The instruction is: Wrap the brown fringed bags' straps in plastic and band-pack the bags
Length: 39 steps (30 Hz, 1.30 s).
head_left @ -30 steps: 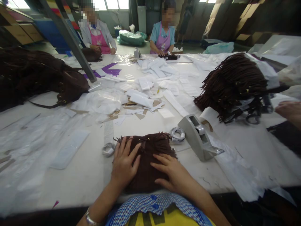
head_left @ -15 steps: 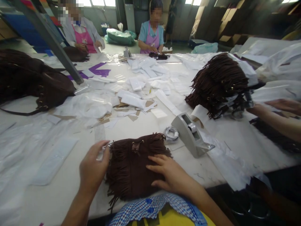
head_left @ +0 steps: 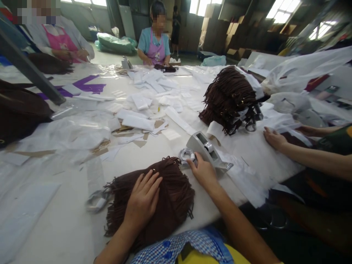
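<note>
A dark brown fringed bag [head_left: 170, 187] lies flat on the table in front of me, with small metal eyelets near its top edge. My left hand [head_left: 143, 200] rests on it, fingers stretched out and palm down. At the bag's upper right, my right hand [head_left: 202, 168] has its thumb and forefinger closed on the near side of a coil of clear-grey cord [head_left: 186, 155]. That coil lies against a grey tape dispenser [head_left: 206, 148]. A second, similar coil [head_left: 96, 201] sits at the bag's left edge, slightly blurred.
Paper and card scraps [head_left: 137, 123] cover the table's middle. A stack of fringed bags [head_left: 229, 95] stands at right, near a co-worker's hands [head_left: 275, 139]. A grey post [head_left: 30, 68] rises at left by another dark bag [head_left: 22, 110]. Two people in aprons work across the table.
My left hand has let go of the clear thing at the bag's left edge and moved onto the bag. My right hand has left the bag for the coil. The view has swung right.
</note>
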Available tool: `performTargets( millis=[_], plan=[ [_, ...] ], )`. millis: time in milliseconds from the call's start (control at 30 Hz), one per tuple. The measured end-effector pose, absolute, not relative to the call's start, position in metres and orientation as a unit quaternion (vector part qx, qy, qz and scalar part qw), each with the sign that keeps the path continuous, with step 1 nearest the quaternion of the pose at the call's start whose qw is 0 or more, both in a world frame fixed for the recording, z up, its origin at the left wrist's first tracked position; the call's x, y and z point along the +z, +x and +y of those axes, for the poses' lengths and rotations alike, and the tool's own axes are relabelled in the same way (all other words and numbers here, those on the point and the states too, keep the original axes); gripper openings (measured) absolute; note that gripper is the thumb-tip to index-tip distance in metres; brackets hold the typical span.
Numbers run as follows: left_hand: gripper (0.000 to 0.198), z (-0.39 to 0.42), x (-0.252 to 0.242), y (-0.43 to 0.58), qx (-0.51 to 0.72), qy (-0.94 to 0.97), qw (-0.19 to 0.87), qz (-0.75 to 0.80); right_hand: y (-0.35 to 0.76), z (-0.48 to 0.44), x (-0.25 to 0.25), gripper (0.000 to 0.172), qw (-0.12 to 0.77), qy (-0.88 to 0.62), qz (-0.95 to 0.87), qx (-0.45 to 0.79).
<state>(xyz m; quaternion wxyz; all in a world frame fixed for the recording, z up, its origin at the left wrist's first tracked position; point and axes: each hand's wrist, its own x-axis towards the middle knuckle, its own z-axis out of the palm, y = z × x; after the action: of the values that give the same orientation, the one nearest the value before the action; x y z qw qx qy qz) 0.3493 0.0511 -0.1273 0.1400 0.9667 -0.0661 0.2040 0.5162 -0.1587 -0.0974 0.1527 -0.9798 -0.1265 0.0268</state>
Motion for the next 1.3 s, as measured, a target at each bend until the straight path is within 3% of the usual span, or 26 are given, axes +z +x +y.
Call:
performTargets(
  millis=[133,367,533,633,767,900,1000,1133,1200,1300],
  plan=[
    [0.047,0.051,-0.126,0.350,0.224,0.957,0.174,-0.059,0.534,-0.138,-0.103,0.045,0.139,-0.982,-0.127,0.015],
    [0.046,0.059,-0.115,0.350,0.208,0.952,0.224,0.011,0.544,-0.136,-0.095,0.045,0.295,-0.943,-0.154,-0.034],
    [0.042,0.068,-0.089,0.381,0.150,0.978,0.129,0.065,0.553,-0.119,-0.070,0.034,0.349,-0.901,-0.242,-0.091],
    [0.042,0.066,-0.084,0.405,0.113,0.988,0.105,0.029,0.561,-0.105,-0.064,0.034,0.336,-0.894,-0.284,-0.085],
    [0.045,0.057,-0.090,0.417,0.098,0.979,0.170,-0.051,0.569,-0.094,-0.065,0.034,0.315,-0.899,-0.298,-0.061],
    [0.029,0.052,-0.093,0.408,0.115,0.954,0.226,-0.160,0.572,-0.087,-0.068,0.034,0.302,-0.894,-0.331,-0.025],
    [0.030,0.058,-0.089,0.401,0.116,0.929,0.261,-0.237,0.573,-0.079,-0.069,0.032,0.274,-0.884,-0.379,0.004],
    [0.030,0.086,-0.082,0.399,0.152,0.947,0.274,-0.075,0.572,-0.069,-0.069,0.030,0.218,-0.869,-0.443,0.033],
    [0.029,0.104,-0.080,0.399,0.101,0.965,0.238,0.037,0.573,-0.064,-0.068,0.030,0.188,-0.858,-0.476,0.053],
    [0.026,0.124,-0.077,0.396,0.001,0.968,0.248,0.049,0.577,-0.057,-0.063,0.029,0.170,-0.830,-0.524,0.087]
  ],
)
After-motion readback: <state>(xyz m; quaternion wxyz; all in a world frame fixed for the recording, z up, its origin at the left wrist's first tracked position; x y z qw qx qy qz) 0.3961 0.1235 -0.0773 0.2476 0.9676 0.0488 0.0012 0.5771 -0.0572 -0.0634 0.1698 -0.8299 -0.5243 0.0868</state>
